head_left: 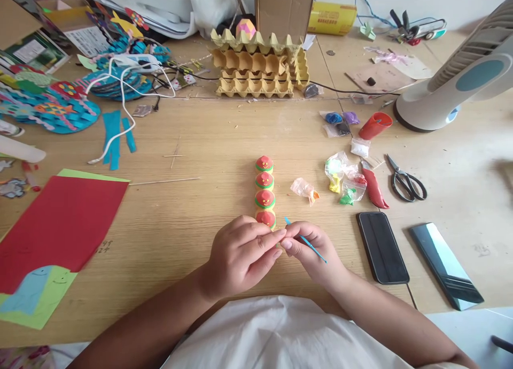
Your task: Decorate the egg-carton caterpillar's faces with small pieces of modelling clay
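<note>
head: hands (240,251) (315,254) fingertip to fingertip

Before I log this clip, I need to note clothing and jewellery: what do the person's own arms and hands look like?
The left hand and right hand are bare, with no glove, ring, watch or bracelet showing. The forearms are uncovered, with no cables or markings that I can make out. A plain, whitish top covers the torso.

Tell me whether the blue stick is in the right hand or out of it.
In it: the blue stick lies across the right hand, with both ends showing.
</note>
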Available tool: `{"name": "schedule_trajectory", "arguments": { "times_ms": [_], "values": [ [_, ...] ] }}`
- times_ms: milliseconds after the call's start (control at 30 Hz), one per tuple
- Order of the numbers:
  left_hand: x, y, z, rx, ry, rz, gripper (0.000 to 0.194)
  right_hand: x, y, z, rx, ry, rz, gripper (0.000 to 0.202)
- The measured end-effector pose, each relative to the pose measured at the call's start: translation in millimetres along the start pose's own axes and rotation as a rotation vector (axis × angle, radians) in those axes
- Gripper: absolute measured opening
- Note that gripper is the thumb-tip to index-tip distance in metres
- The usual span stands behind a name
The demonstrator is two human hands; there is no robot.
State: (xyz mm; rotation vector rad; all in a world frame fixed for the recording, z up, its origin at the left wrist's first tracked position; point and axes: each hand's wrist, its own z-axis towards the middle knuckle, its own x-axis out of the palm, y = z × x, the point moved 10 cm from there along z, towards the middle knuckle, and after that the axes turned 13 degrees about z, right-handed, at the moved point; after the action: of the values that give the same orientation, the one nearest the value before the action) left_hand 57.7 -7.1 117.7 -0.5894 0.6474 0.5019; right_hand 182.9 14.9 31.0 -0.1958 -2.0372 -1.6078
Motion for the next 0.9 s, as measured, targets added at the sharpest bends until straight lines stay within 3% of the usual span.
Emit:
{"name": "schedule_trajectory", "arguments": {
  "times_ms": [133, 267, 433, 767, 900],
  "values": [
    [8.3, -5, -5, 0.037, 0.046, 0.022, 0.055, -4, 7, 0, -0.062, -0.038, -0.019, 0.020],
    [9.0, 5, -3, -0.068, 0.065, -0.109, 0.059, -6, 7, 1, -0.073, -0.037, -0.039, 0.018],
    [2.8, 13, -1, -0.116, 0.032, -0.057, 0.058, -11, 2, 2, -0.052, -0.036, -0.059, 0.022],
    [7.6, 14, -5, -0.109, 0.054, -0.042, 0.050, -13, -2, 3, -0.030, -0.033, -0.030, 0.025],
    [7.1, 13, -2, -0.103, 0.058, -0.052, 0.048, -14, -6, 2, -0.032, -0.013, -0.038, 0.037]
  ]
}}
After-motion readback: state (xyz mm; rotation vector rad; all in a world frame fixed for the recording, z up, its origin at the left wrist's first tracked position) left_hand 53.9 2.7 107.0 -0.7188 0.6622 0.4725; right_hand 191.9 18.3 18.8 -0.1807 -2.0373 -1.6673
